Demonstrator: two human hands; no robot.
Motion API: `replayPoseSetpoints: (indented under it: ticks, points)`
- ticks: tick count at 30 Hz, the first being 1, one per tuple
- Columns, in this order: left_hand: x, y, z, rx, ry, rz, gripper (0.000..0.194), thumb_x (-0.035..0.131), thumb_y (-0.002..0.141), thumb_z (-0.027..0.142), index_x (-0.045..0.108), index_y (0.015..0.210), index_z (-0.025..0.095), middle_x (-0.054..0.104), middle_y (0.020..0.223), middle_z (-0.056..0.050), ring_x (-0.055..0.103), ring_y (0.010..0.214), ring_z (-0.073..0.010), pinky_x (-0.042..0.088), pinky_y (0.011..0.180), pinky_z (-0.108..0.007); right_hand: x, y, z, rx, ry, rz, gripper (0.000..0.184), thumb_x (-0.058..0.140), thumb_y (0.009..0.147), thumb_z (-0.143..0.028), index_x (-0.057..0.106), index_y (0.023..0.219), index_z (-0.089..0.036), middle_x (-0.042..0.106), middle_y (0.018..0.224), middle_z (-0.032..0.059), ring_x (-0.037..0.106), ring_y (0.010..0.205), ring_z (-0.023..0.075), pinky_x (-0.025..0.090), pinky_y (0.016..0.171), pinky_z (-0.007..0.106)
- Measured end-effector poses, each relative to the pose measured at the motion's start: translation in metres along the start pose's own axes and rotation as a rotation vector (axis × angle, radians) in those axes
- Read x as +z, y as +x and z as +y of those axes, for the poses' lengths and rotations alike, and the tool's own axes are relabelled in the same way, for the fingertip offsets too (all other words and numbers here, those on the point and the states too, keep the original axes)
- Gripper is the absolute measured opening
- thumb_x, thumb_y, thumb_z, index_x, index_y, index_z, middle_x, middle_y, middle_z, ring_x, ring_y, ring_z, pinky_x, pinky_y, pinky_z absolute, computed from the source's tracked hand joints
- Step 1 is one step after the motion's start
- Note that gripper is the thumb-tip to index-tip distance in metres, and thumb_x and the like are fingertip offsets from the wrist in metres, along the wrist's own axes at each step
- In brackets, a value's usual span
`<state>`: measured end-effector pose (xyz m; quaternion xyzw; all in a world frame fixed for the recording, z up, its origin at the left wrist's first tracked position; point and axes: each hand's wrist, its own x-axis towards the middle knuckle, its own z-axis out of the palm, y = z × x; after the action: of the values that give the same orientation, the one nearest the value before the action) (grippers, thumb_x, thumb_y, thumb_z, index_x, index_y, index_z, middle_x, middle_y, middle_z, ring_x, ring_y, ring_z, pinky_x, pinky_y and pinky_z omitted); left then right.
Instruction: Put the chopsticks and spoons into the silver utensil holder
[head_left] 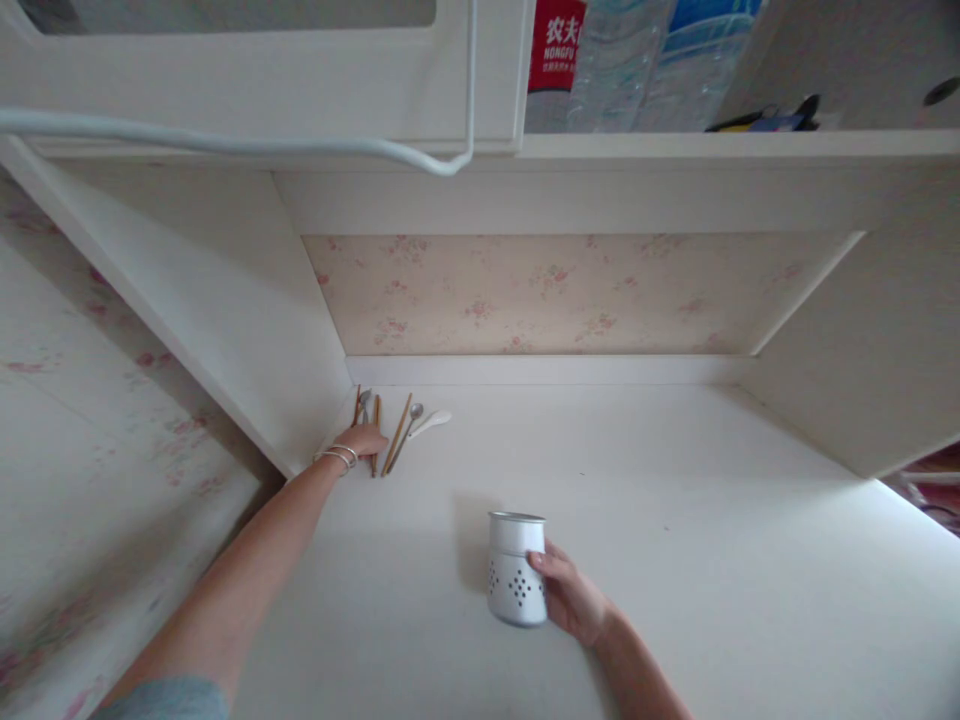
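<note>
My right hand (pixel 571 592) is wrapped around the side of a silver metal utensil holder (pixel 516 570), which has round holes in its lower half. It is tilted slightly, its rim facing up. At the far left of the white surface, my left hand (pixel 363 441) is closed over the middle of a pair of wooden chopsticks (pixel 376 410); their ends show above and below the fingers. Behind that hand lie another chopstick (pixel 357 403) and a metal spoon (pixel 365 398), partly covered. To its right lie more wooden chopsticks (pixel 397 434), a long-handled metal spoon (pixel 406 437) and a white spoon (pixel 431 421).
The white tabletop (pixel 675 590) is bounded by a left side panel (pixel 217 270) and a right panel (pixel 847 350). Overhead is a shelf (pixel 712 146) with bottled water (pixel 622 60). A white cable (pixel 300 145) hangs below the cabinet door (pixel 262 80).
</note>
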<state>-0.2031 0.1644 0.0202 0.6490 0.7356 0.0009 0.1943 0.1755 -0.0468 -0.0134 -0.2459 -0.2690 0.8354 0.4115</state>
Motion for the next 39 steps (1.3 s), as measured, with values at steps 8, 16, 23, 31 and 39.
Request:
replayPoseSetpoints:
  ticks: [8, 16, 23, 31, 39]
  points:
    - [-0.004, -0.009, 0.005, -0.069, 0.025, -0.076, 0.034, 0.053, 0.094, 0.040, 0.059, 0.115, 0.014, 0.065, 0.109, -0.008, 0.064, 0.092, -0.0189, 0.055, 0.080, -0.039, 0.002, -0.002, -0.002, 0.003, -0.008, -0.030, 0.041, 0.077, 0.078, -0.032, 0.063, 0.113, -0.017, 0.073, 0.101, 0.0098, 0.068, 0.095, 0.0256, 0.049, 0.088, 0.040]
    - [-0.014, -0.012, -0.011, 0.075, 0.197, 0.181, 0.042, 0.033, 0.097, 0.041, 0.062, 0.118, 0.018, 0.056, 0.123, -0.017, 0.059, 0.105, -0.0311, 0.046, 0.091, -0.045, 0.002, -0.002, -0.002, 0.030, -0.011, -0.006, 0.044, 0.078, 0.076, -0.033, 0.062, 0.114, -0.017, 0.072, 0.101, 0.0087, 0.068, 0.093, 0.0240, 0.049, 0.086, 0.037]
    - [-0.009, -0.006, -0.012, 0.113, 0.222, 0.304, 0.038, 0.043, 0.092, 0.029, 0.061, 0.124, 0.017, 0.051, 0.125, -0.016, 0.055, 0.112, -0.0310, 0.043, 0.098, -0.042, 0.002, -0.002, -0.002, 0.017, -0.026, 0.009, 0.047, 0.081, 0.073, -0.035, 0.063, 0.113, -0.017, 0.071, 0.100, 0.0089, 0.067, 0.093, 0.0249, 0.048, 0.086, 0.038]
    - [0.001, -0.021, -0.004, 0.119, 0.060, 0.488, 0.039, 0.036, 0.092, 0.019, 0.057, 0.123, 0.009, 0.048, 0.134, -0.019, 0.046, 0.126, -0.0316, 0.034, 0.110, -0.043, 0.014, 0.028, -0.023, -0.165, -0.232, 0.152, 0.051, 0.080, 0.074, -0.038, 0.058, 0.118, -0.022, 0.068, 0.110, 0.0084, 0.062, 0.102, 0.0256, 0.045, 0.091, 0.041]
    - [0.068, -0.099, 0.031, 0.244, -0.218, 0.495, 0.032, 0.045, 0.091, 0.031, 0.059, 0.115, 0.016, 0.061, 0.115, -0.013, 0.060, 0.110, -0.0248, 0.049, 0.097, -0.038, 0.023, 0.156, -0.083, -0.467, -0.964, 0.541, 0.068, 0.081, 0.065, -0.045, 0.054, 0.123, -0.022, 0.068, 0.113, 0.0090, 0.063, 0.100, 0.0242, 0.049, 0.087, 0.039]
